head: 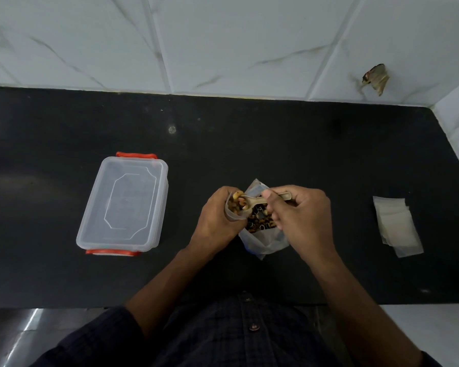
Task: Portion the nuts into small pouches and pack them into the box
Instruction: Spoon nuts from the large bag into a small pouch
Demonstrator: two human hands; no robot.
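My left hand (215, 218) grips a small clear pouch (233, 211) upright, its mouth open and nuts showing inside. My right hand (300, 219) pinches a small pale spoon (265, 199) by the handle; the spoon's bowl sits at the pouch mouth with nuts on it. Between and below the hands stands a larger clear bag of mixed nuts (263, 229) on the black counter. A clear plastic box (125, 201) with orange clips lies to the left, its lid on. A stack of flat small pouches (396, 225) lies to the right.
The black counter (276, 144) runs from a tiled wall at the back to its front edge near my body. A crumpled brownish scrap (376, 78) is stuck on the wall at the upper right. A white side wall bounds the counter on the right.
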